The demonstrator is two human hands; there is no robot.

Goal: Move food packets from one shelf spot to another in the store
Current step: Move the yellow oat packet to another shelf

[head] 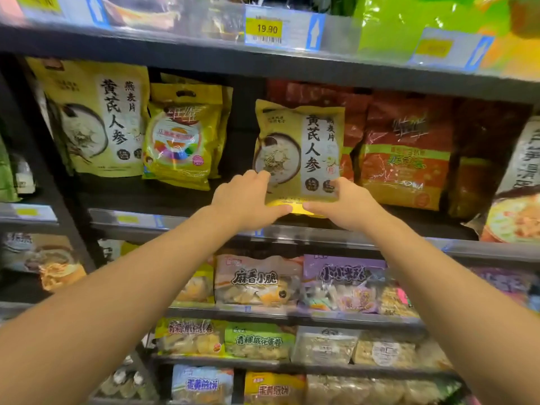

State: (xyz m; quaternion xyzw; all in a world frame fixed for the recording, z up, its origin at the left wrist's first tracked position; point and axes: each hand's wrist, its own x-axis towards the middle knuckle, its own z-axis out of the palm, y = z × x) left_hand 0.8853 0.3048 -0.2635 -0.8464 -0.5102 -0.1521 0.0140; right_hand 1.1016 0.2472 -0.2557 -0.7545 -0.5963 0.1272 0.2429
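Note:
A yellow oat packet (301, 147) with a bowl picture and black characters stands upright at the middle of the dark shelf (175, 197). My left hand (248, 197) grips its lower left corner, fingers on the front and thumb under the bottom edge. Gripping the lower right corner the same way is my right hand (344, 203). The packet's bottom rests at the shelf's front lip. A second identical yellow oat packet (96, 118) stands at the shelf's left end.
A smaller yellow bag (184, 141) stands between the two oat packets, with a gap beside it. Red-orange bags (406, 153) fill the shelf to the right. Price tags (266, 29) line the shelf above. Lower shelves hold several snack packs (257, 282).

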